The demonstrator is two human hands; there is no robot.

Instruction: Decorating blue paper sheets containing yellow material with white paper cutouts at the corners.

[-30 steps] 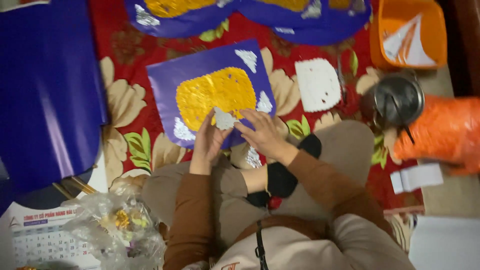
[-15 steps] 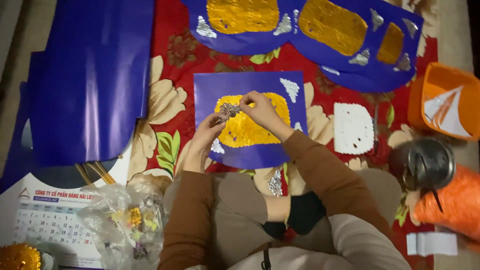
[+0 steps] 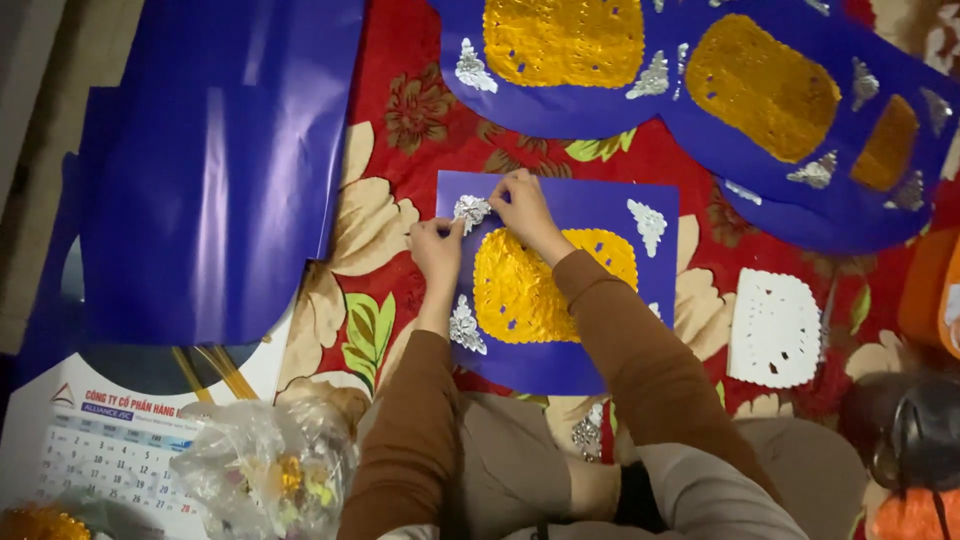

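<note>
A home craft spot on the floor is showing here: a red floral mat is lying underfoot. Blue paper sheets, a wall calendar and a plastic bag are lying scattered around.

Red floral cloth under blue sheets, white paper cutout, calendar, plastic bag.

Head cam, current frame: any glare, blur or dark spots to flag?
Head view: soft glare streaks on the glossy blue sheets; the gold foil oval glints but keeps its texture; left hand and right hand at the silver corner cutout look slightly soft; the lower right corner around the dark round object falls into shadow; the frame's left edge is dim.
</note>
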